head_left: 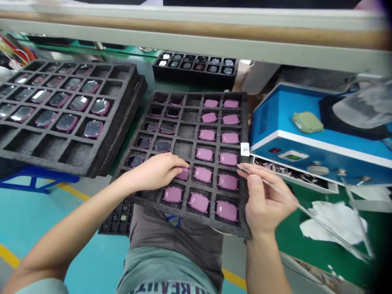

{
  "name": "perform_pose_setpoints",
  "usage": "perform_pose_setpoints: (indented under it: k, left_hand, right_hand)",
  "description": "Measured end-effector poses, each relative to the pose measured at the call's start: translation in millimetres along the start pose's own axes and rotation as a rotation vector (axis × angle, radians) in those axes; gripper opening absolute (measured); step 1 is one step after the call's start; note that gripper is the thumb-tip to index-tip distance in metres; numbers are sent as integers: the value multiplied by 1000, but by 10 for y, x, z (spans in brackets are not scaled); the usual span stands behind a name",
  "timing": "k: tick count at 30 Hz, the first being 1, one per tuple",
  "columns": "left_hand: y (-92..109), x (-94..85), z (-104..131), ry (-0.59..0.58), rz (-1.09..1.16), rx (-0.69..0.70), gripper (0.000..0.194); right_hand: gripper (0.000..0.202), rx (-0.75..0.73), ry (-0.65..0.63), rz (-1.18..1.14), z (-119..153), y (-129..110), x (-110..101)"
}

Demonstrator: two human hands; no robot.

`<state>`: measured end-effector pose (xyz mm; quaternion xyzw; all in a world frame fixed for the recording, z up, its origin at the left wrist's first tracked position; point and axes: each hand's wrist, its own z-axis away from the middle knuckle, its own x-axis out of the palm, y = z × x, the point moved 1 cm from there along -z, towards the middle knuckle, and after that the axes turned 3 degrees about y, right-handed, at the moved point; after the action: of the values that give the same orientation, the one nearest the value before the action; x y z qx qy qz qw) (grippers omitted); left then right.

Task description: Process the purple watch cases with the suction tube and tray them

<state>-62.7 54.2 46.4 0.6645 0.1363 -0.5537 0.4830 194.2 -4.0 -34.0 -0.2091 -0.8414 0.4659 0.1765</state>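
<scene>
A dark foam tray lies in front of me, divided into compartments. In its right columns, purple-pink watch cases lie back side up, while watch cases with dark screens fill compartments on the left. My left hand reaches over the tray, its thumb and fingers closed on a purple-pink watch case in the middle column; part of that case is hidden by the fingers. At the tray's right edge, my right hand pinches a thin clear tube, its tip near the rightmost column.
Stacked foam trays of watches stand left, with another watch tray behind. On the right are a blue machine with a green watch case on top, and crumpled white paper. A shelf beam crosses above.
</scene>
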Motion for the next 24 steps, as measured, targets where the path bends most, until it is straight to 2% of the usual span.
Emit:
perform_pose_setpoints:
  k: [3, 6, 10, 12, 14, 17, 19, 20, 21, 24]
  left_hand:
    - [1, 46, 155, 75, -161, -19, 29]
    - [-22, 20, 371, 145, -367, -104, 25]
    - [-110, -1, 530, 83, -527, -152, 26]
    - [-167, -17, 520, 60, -543, -134, 30]
    - [-195, -63, 478, 89, -496, -100, 33]
    - [-111, -147, 328, 317, -251, -112, 32]
    - [36, -110, 123, 444, 52, -138, 31]
    - [125, -47, -12, 457, 232, -137, 31]
    - [218, 45, -162, 422, 420, -120, 31]
    - [440, 387, -585, 257, 852, -63, 26]
  right_hand:
    - [8, 0, 32, 3, 0, -12, 0]
    - [8, 7, 26, 7, -1, -19, 7]
    - [8, 19, -10, 8, -4, -18, 9]
    - [8, 24, 0, 1, -4, -12, 3]
    - [9, 33, 11, -7, -4, -6, 1]
    - [9, 42, -3, -10, -7, 1, 9]
    - [9, 38, 4, -5, -12, 2, 18]
    - [9, 35, 17, -4, -15, 4, 21]
    - [9, 30, 31, -5, -19, 6, 23]
    - [13, 11, 41, -10, -31, 23, 23]
